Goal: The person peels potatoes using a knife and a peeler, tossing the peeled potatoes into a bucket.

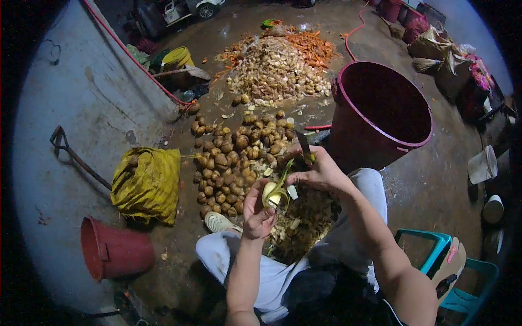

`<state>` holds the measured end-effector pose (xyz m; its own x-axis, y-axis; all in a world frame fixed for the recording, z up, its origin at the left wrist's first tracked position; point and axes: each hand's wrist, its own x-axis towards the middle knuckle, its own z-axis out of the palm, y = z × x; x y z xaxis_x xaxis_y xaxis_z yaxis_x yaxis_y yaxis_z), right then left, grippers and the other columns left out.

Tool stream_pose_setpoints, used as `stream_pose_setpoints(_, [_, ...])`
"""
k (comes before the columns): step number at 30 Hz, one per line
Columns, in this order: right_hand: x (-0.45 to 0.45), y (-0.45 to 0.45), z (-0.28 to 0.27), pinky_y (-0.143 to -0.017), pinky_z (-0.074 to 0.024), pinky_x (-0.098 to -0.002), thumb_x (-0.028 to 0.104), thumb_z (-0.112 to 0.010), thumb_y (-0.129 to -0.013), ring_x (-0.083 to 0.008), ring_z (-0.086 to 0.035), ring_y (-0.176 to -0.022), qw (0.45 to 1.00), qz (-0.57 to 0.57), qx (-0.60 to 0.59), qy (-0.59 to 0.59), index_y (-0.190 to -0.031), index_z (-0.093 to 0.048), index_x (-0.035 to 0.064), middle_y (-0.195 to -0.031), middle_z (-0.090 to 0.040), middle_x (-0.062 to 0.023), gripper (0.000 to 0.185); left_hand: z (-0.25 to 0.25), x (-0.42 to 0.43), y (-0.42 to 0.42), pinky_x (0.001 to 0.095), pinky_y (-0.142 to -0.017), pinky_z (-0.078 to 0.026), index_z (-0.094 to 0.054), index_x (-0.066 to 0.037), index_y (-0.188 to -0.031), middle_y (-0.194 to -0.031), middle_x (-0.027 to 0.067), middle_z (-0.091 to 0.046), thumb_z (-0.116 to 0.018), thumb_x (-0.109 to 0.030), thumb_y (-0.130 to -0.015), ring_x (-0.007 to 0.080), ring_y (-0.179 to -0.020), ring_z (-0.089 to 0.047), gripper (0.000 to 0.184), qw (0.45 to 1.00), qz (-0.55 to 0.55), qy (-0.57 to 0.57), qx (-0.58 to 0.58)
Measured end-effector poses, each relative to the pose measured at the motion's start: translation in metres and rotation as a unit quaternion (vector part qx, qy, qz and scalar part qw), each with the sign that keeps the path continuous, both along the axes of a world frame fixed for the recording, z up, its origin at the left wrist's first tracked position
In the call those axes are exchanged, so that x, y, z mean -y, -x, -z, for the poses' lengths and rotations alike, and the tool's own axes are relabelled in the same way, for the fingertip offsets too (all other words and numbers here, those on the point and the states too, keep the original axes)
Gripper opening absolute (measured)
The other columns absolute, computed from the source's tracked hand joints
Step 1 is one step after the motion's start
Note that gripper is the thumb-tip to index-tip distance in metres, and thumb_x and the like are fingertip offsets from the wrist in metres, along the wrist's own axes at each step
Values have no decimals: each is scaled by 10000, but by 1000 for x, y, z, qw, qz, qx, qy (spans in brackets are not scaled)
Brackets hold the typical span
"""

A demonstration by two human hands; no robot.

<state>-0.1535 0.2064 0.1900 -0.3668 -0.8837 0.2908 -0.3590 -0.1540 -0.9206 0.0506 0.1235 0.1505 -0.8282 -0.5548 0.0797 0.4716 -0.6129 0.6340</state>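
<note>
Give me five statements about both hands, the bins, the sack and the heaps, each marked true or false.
1. The left hand holds a pale piece. True.
2. The right hand is empty. False: it holds a dark-bladed tool.
3. The yellow sack is to the left of the brown round produce. True.
4. The large maroon bin lies on its side. False: it stands upright, its mouth facing up.
5. The orange pieces are in the red bucket. False: they lie on the floor, beside the pale heap.
</note>
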Motion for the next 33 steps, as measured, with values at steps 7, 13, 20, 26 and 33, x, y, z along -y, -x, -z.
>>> stream_pose_setpoints(7, [-1,10,-5,-898,-476,-327,181,-882,-647,-146,-609,-973,999,31,4,-4,-1079,-630,31,-1007,-675,-51,522,10,8,-5,328,-912,-482,-430,-22,-1331,-1233,121,-562,-809,-128,-704,243,-1133,-561,740,998,23,-49,-38])
stream_pose_setpoints(13, [4,33,10,-887,-473,-318,195,-879,-645,-138,-613,-975,989,123,43,-63,-1090,-628,25,-1026,-683,-89,538,6,0,-2,336,-916,-487,-426,0,-1338,-1235,120,-561,-793,-113,-709,240,-1081,-583,736,995,-40,-61,-66])
stream_pose_setpoints(20, [1,-5,-5,-897,-450,-307,152,-882,-640,-115,-572,-987,999,37,2,32,-1067,-634,30,-1000,-653,-23,509,12,1,-5,325,-894,-508,-436,0,-1328,-1228,132,-558,-803,-135,-719,240,-1084,-582,724,998,-56,-19,-25])
stream_pose_setpoints(26, [6,31,16,-837,-476,-292,177,-881,-653,-117,-580,-934,991,120,-4,-57,-1094,-628,21,-987,-657,-31,532,16,10,-1,348,-934,-485,-440,24,-1309,-1206,163,-564,-821,-281,-722,268,-1013,-586,764,983,-44,-145,-102])
stream_pose_setpoints(33, [7,27,18,-890,-463,-308,196,-875,-667,-139,-576,-984,991,103,-33,-82,-1109,-622,12,-1044,-651,-46,542,9,21,-4,286,-796,-504,-640,54,-1046,-976,109,-666,-844,-86,-674,180,-862,-631,447,947,-113,190,233])
